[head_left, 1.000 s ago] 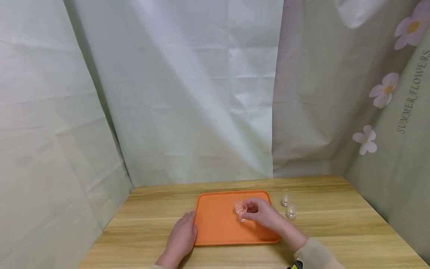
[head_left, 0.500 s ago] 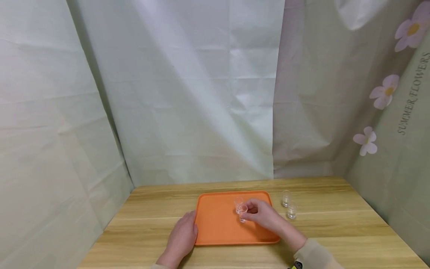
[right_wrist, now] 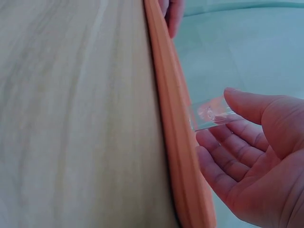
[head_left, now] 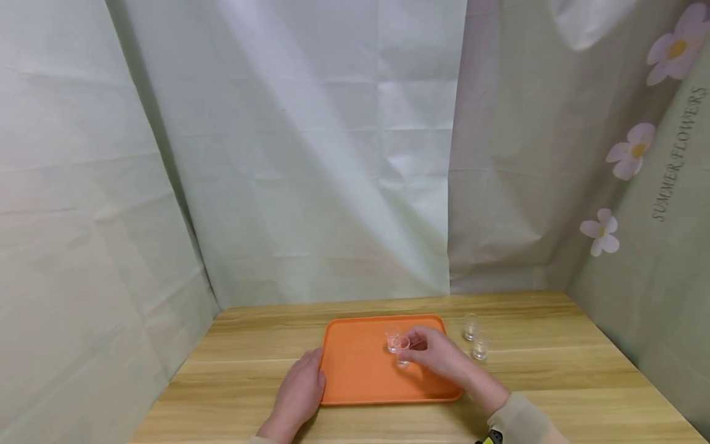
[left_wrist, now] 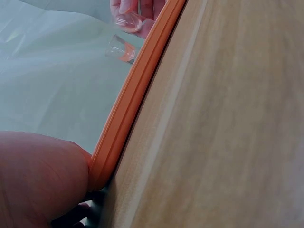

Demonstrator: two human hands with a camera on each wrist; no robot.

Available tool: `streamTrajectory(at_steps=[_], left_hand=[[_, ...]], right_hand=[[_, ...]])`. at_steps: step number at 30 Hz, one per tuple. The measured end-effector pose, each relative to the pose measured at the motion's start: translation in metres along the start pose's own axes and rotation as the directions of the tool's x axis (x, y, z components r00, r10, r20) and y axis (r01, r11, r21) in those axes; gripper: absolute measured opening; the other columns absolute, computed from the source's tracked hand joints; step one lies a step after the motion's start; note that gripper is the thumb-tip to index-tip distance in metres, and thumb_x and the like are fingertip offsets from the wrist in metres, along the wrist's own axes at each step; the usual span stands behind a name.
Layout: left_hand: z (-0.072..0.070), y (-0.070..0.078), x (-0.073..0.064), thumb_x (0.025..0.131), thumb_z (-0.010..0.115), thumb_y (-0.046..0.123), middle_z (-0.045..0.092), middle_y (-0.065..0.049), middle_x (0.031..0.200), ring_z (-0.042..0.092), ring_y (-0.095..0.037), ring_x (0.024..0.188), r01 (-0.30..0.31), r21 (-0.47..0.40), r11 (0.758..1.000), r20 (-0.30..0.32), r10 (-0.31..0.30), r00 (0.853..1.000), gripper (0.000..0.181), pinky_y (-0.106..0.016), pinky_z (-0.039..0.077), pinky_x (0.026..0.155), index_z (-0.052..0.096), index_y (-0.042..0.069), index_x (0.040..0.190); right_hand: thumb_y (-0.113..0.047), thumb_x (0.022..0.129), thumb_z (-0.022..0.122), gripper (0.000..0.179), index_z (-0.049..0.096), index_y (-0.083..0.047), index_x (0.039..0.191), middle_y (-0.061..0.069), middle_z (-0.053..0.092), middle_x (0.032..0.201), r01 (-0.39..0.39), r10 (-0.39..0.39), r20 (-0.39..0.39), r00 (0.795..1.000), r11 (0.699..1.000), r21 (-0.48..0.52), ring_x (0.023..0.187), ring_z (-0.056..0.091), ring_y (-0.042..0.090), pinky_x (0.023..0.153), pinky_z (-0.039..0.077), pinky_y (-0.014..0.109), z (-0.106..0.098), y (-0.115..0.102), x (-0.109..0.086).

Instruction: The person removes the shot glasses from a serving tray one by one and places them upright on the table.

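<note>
My right hand pinches a small clear shot glass between thumb and fingers over the orange tray. That held shot glass is upright; whether its base touches the tray I cannot tell. Just behind and left of it, a second shot glass stands on the tray, partly overlapped in the head view. My left hand rests against the tray's left edge, its fingers fairly straight along the rim. In the left wrist view, the base of the left hand touches the tray's corner.
To the right of the tray, two more clear shot glasses stand close together on the wooden table. Pale fabric sheets hang behind and on both sides, the right one printed with flowers.
The held shot glass has shifted very slightly to the right, staying in the right hand's pinch. The left hand and the tray stay where they were.
</note>
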State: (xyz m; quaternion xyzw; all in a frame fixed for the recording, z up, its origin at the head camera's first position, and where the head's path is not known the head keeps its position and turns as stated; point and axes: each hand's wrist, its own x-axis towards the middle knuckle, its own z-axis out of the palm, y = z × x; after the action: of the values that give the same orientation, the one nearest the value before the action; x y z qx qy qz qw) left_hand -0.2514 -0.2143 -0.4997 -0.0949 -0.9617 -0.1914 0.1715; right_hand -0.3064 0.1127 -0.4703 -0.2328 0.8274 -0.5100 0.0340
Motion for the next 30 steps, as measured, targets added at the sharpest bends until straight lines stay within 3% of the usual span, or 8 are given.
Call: streamTrajectory(at_steps=[6,14,24,30], left_hand=[[0.005,-0.003,0.0,0.1,0.067,0.001,0.068,-0.03,0.141,0.063,-0.05,0.135,-0.016,0.011,1.0,-0.036,0.017,0.999,0.045,-0.063,0.05,0.116,0.064,-0.013,0.142],[0.001,-0.001,0.0,0.102,0.065,0.002,0.065,-0.031,0.145,0.059,-0.051,0.14,0.026,-0.009,1.0,0.015,-0.025,1.0,0.046,-0.064,0.047,0.12,0.061,-0.014,0.146],[0.002,-0.002,0.0,0.102,0.064,0.001,0.066,-0.031,0.144,0.059,-0.051,0.139,0.021,-0.015,1.0,0.01,-0.02,1.0,0.046,-0.064,0.047,0.12,0.061,-0.013,0.146],[0.001,0.0,0.0,0.102,0.064,0.001,0.066,-0.031,0.145,0.059,-0.051,0.14,0.029,-0.015,0.999,0.018,-0.029,0.999,0.046,-0.064,0.047,0.12,0.061,-0.013,0.146]], right_hand=[[-0.02,0.101,0.082,0.019,0.074,-0.006,0.111,0.0,0.073,0.103,0.014,-0.014,-0.016,1.0,1.0,-0.006,0.1,0.072,0.02,0.088,0.059,0.029,-0.011,-0.009,-0.003],[-0.023,0.102,0.082,0.027,0.073,-0.005,0.119,0.004,0.077,0.11,-0.016,0.017,-0.032,0.999,0.999,0.039,0.103,0.074,0.022,0.086,0.063,0.033,-0.034,-0.024,-0.013],[-0.025,0.102,0.082,0.029,0.074,-0.006,0.122,0.005,0.076,0.114,-0.011,0.013,-0.13,0.991,1.0,0.02,0.107,0.074,0.022,0.09,0.062,0.034,-0.069,-0.023,-0.019],[-0.022,0.101,0.083,0.032,0.073,-0.002,0.124,0.009,0.077,0.116,-0.032,0.032,-0.198,0.98,0.999,0.001,0.108,0.075,0.025,0.084,0.064,0.034,-0.091,-0.02,-0.025]])
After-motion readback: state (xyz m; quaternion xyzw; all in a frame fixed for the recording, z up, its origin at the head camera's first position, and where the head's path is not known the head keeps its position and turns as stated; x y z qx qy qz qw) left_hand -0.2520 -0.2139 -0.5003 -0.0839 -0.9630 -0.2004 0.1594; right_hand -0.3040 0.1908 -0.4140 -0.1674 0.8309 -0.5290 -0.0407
